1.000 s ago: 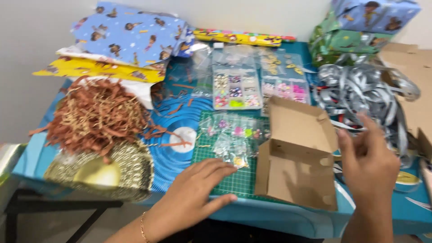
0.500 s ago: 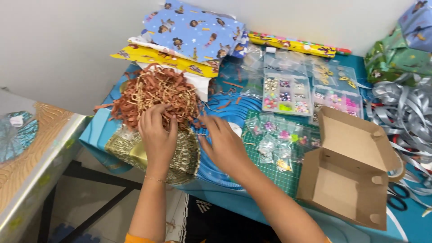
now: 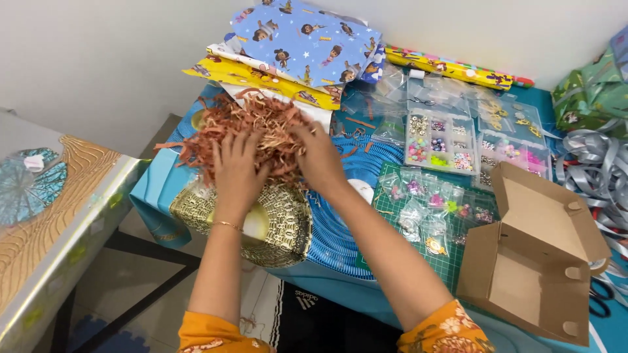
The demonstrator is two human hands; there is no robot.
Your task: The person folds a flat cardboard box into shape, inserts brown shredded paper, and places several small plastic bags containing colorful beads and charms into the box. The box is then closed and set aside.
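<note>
Clutching brown paper shred (image 3: 252, 131), left hand (image 3: 237, 171) and right hand (image 3: 322, 160) grip it beside open cardboard box (image 3: 540, 255).

2 hands (image 3: 237, 171), 1 shred pile (image 3: 245, 131), 1 cardboard box (image 3: 536, 261), 2 bead trays (image 3: 439, 140).

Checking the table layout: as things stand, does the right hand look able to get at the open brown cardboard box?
Probably yes. The right hand rests on the reddish-brown shredded paper pile, and the open brown cardboard box lies to its right, with only flat little clear bags of beads between them.
</note>
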